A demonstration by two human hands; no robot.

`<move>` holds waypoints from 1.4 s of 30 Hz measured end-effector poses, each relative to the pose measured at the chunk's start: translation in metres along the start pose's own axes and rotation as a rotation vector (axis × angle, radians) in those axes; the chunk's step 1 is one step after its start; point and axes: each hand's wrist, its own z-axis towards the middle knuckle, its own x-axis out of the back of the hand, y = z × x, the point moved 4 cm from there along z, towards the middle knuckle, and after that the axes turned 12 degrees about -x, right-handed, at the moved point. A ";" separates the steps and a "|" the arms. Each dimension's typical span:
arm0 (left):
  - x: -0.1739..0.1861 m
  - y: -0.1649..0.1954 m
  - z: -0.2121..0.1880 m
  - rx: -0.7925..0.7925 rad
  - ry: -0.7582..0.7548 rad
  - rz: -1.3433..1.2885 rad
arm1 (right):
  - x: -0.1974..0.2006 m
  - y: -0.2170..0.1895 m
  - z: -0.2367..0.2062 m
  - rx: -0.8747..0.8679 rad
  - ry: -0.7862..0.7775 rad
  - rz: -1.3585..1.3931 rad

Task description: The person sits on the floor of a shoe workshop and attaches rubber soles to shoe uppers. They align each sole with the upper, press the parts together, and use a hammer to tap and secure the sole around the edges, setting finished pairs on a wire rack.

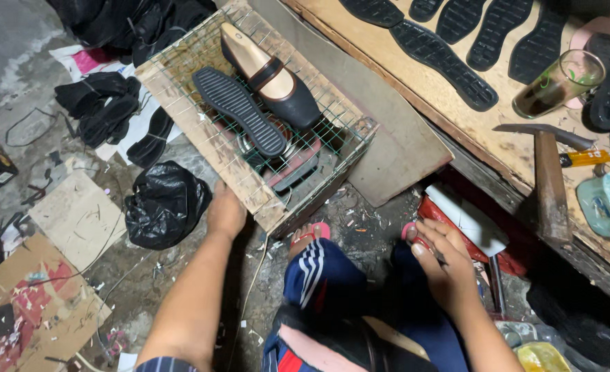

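Down at the bottom, the right hand point(446, 265) hangs by the knee in the striped track pants point(319, 275), fingers loosely curled. They look empty, but the fingertips sit right at a red-and-white thing point(463, 220) under the bench, so I can't tell if they're pinching anything. The left hand point(226, 213) is pressed against the near corner of the wire-topped wooden box point(250, 196), fingers hidden over the edge, so its grip is anyone's guess.

On the mesh lie a ribbed black outsole point(239, 110) and a black shoe on a wooden last point(270, 72), touching side by side. The risk I see: nudge or tip that box and both slide off onto the gritty floor; something like a heater sits inside too.

Clutter hems it in: a black plastic bag point(164, 203) just left, cardboard scraps point(77, 217), loose uppers point(102, 103). Farther right, on the workbench point(429, 86), there's a hammer point(550, 172), a glass of dark drink point(560, 83) and a row of soles point(443, 58).
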 end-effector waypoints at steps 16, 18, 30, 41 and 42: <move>-0.035 0.019 0.069 -0.064 0.049 -0.421 | -0.001 -0.015 0.010 -0.037 -0.036 0.029; -0.042 0.021 0.067 0.137 0.261 -2.046 | -0.001 -0.015 0.010 -0.050 -0.037 0.028; -0.053 0.010 0.067 0.113 0.212 -1.928 | -0.001 -0.014 0.008 -0.002 -0.022 0.002; -0.046 0.012 0.074 -0.104 0.297 -1.333 | -0.003 -0.014 0.011 -0.147 -0.053 0.122; -0.043 0.011 0.075 -0.112 0.327 -1.305 | -0.003 -0.013 0.011 -0.158 -0.057 0.142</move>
